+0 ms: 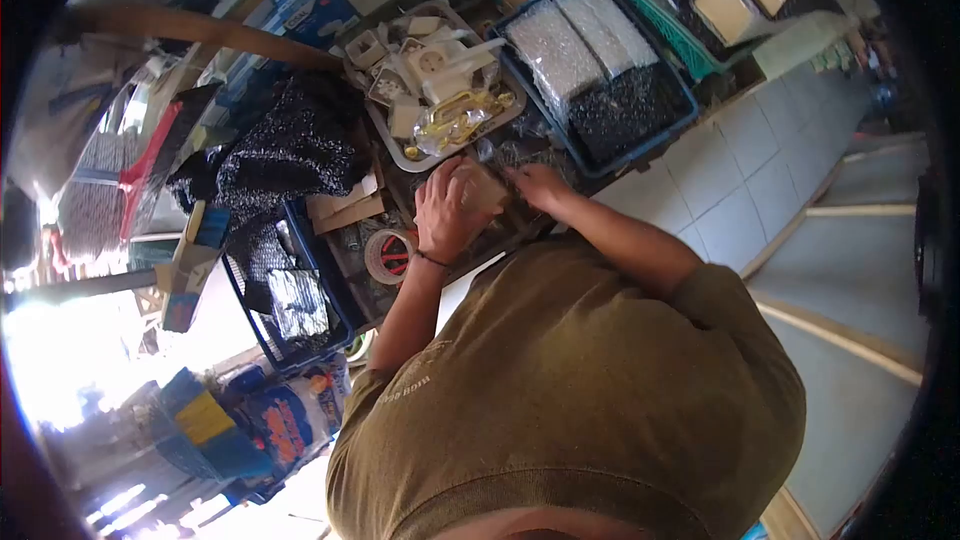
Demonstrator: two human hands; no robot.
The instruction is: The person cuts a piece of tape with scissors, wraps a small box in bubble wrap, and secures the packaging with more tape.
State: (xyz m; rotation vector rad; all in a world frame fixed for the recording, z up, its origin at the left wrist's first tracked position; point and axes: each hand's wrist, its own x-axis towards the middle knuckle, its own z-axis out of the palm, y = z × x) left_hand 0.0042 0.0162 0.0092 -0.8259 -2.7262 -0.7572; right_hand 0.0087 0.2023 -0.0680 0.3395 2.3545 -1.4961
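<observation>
A small brown box (486, 188) lies on the bench in front of my chest. My left hand (447, 210) is closed over its left side, fingers across the top. At the box's right end, my right hand (540, 186) has its fingers drawn together; whatever they hold is hidden. Some clear plastic (515, 153) lies just beyond that hand. Beside my left wrist stands a roll of tape (390, 257) with red showing inside its ring. Beyond both hands, a pale tray (412, 162) holds white electrical sockets (430, 62) and yellow parts in clear plastic (455, 120).
To the right, a blue crate (690, 105) contains bubble-wrapped packs (555, 48) and black bubble wrap. Black wrap (290, 145) is heaped on the left, above another blue crate (345, 325). Folded cardboard (345, 202) lies near the tape. More boxes (730, 8) stand at far right.
</observation>
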